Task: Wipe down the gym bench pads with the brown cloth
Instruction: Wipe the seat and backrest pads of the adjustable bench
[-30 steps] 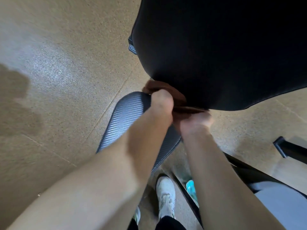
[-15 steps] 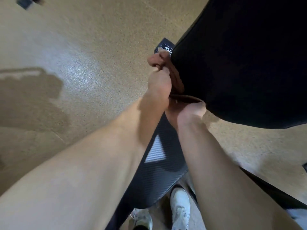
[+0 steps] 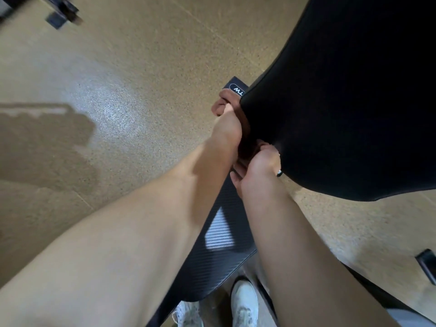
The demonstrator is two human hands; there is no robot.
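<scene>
Floor: tan speckled floor (image 3: pixel 146 67) with faint seams, a glossy glare and a darker patch (image 3: pixel 44 147) at the left.
Fittings: black foot (image 3: pixel 61 16) at top left; black block (image 3: pixel 427 264) at the right edge.
Back pad (image 3: pixel 354 102): large, smooth, black; fills the upper right.
Seat pad (image 3: pixel 219 256): black weave texture, under the forearms.
Cap (image 3: pixel 236 88): logo end cap, just beside the back pad's left edge.
Cloth (image 3: pixel 224 100): brown, on the back pad's left edge, its end poking out just below the cap.
Left hand (image 3: pixel 227 128): fingers wrapped round the cloth, against that edge.
Right hand (image 3: pixel 259 161): just below, fingers curled on the shaded lower fold.
Shoes (image 3: pixel 244 300): white, beneath the seat pad.
Change: a second ago both hands sat at the back pad's bottom corner; the left hand has since gone up the edge to the cap.
</scene>
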